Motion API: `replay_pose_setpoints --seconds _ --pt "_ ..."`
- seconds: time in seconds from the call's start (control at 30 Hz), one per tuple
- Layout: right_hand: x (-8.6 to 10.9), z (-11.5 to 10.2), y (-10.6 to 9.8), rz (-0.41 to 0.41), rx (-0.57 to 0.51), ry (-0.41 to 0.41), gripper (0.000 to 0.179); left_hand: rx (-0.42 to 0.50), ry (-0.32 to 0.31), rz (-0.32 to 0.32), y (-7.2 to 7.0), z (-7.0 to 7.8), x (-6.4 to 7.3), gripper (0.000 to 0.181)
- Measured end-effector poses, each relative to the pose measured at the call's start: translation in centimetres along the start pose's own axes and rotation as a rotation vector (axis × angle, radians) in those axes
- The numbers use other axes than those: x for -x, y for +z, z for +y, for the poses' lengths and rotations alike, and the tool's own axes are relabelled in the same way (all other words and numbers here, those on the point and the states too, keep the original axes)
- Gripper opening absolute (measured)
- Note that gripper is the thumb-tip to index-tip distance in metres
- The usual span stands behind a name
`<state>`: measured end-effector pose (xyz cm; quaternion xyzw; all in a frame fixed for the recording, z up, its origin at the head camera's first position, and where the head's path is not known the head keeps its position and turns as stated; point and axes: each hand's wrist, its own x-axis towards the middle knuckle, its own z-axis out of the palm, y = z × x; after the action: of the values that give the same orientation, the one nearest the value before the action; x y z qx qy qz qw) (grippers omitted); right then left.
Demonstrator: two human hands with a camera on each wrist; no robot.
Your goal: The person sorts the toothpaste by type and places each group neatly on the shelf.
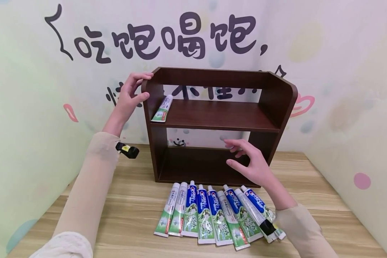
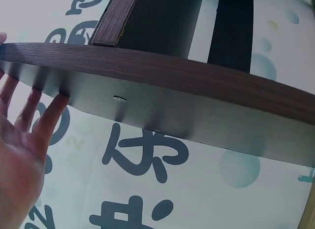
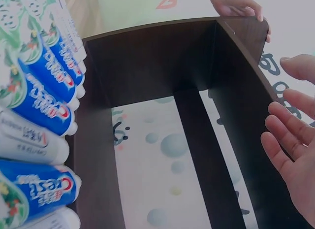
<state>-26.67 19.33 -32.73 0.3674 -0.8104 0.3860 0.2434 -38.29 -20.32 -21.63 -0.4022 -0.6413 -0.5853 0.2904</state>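
Note:
My left hand point(image 1: 129, 95) rests against the upper left side of a dark brown two-tier shelf point(image 1: 213, 123), its fingertips on the side panel point(image 2: 147, 101) in the left wrist view. My right hand point(image 1: 249, 161) hovers before the lower compartment, fingers loosely bent and holding nothing. A white-and-green toothpaste tube point(image 1: 163, 109) leans at the left end of the upper tier. Several more tubes lie fanned in a row before the shelf, some blue-and-green Crest tubes point(image 1: 205, 215), others white and green like the leftmost tube point(image 1: 167, 211). My right wrist hides part of the rightmost tubes.
The shelf stands on a wood-grain table point(image 1: 125, 215) near its back edge. Behind it hangs a pale backdrop point(image 1: 335, 71) with black characters and pastel dots. A black wrist camera point(image 1: 127, 149) sits on my left forearm.

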Motion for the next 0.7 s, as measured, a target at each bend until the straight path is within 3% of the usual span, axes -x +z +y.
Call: replay_pose_setpoints --seconds 0.7 --pt "4.6 1.8 0.1 -0.058 0.081 0.124 0.055 -0.001 0.0 0.0 0.0 0.0 0.1 0.04"
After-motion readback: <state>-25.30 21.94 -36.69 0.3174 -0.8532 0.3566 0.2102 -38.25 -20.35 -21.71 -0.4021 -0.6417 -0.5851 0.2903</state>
